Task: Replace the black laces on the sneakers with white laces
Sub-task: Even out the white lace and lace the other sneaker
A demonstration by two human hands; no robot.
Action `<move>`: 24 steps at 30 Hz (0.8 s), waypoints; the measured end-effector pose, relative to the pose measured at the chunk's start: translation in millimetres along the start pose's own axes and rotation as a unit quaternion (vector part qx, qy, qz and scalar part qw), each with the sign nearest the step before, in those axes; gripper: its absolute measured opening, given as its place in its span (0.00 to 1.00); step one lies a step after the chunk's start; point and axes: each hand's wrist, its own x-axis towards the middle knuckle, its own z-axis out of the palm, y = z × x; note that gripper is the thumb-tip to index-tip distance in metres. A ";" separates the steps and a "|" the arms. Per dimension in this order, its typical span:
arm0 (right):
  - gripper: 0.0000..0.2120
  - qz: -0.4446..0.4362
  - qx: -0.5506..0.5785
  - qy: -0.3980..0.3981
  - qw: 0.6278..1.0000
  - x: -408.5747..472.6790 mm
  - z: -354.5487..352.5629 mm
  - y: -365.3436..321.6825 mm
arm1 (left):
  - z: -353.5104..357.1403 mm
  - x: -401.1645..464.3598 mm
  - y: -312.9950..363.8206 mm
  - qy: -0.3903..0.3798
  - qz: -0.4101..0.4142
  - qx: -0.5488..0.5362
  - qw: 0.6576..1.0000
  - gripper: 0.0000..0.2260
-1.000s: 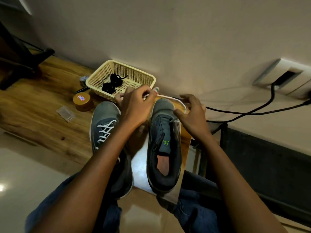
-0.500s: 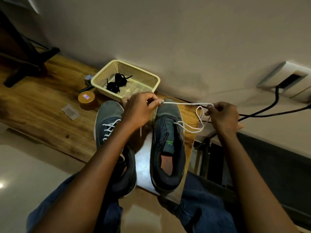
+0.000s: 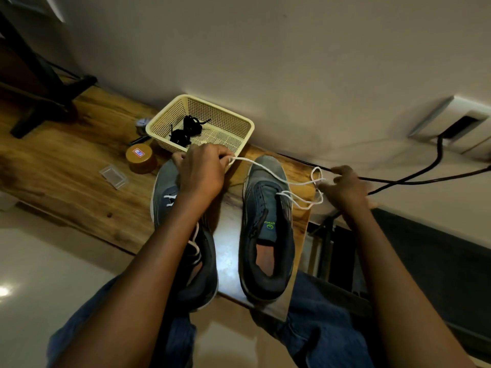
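White lace [image 3: 281,179] runs from the toe-end eyelets of the right-side grey sneaker [image 3: 267,229], w/ loose loops trailing off toward the table's right edge. Left hand [image 3: 202,172] pinches one end of it, fingers curled tight, just above the gap btwn the two shoes. Right hand [image 3: 345,189] is at the looped part of the lace near the table edge; it's motion-blurred, fingers partly spread, so can't tell if it actually grips the lace. Left-side sneaker [image 3: 180,235] sits beside the other, already carrying white lacing, mostly hidden under the left forearm.

Writing: green logo + green lettering on the right-side shoe's tongue, too small and upside down to read. Small red/blue label on the lid of a round brown tin [image 3: 140,159], not readable.

Containers: cream perforated plastic basket [image 3: 239,128] behind the shoes, near the wall, holds a tangle of black laces [image 3: 186,130]. A small clear plastic case [image 3: 113,177] lies left of the tin.

Surface: wooden table [image 3: 66,168], shoes on a pale shiny patch of it. Plain light wall behind; black cables [image 3: 425,176] run to a wall socket [image 3: 457,123] at right. Person's blue jeans [image 3: 318,328] below the table edge, glossy light floor at left.
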 end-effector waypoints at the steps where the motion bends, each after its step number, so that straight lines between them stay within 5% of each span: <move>1: 0.29 -0.044 0.010 -0.038 0.998 -6.1 1.3 -6.9 | 1.5 -0.8 4.0 -0.007 0.008 -0.019 1.000 0.07; 4: 0.37 -0.216 0.067 -0.118 0.967 -31.2 8.0 -35.1 | 7.7 -5.3 18.5 -0.038 0.051 -0.067 0.996 0.07; 8: 0.17 -0.351 0.075 -0.133 0.924 -48.1 22.3 -52.6 | 9.1 -9.4 26.6 -0.083 0.078 -0.144 0.983 0.10; 10: 0.07 -0.349 0.041 -0.070 0.934 -43.8 23.8 -50.9 | 6.9 -9.4 25.2 -0.091 0.076 -0.143 0.983 0.10; 14: 0.03 -0.293 -0.032 0.005 0.956 -28.9 13.9 -37.9 | 4.9 -8.3 21.6 -0.099 0.066 -0.135 0.984 0.08; 20: 0.21 -0.367 0.006 -0.075 0.927 -43.4 15.9 -45.2 | 7.4 -13.2 28.4 -0.137 0.086 -0.165 0.973 0.14; 24: 0.10 -0.357 -0.025 -0.033 0.933 -40.4 14.6 -46.4 | 7.6 -12.1 26.0 -0.140 0.081 -0.155 0.974 0.15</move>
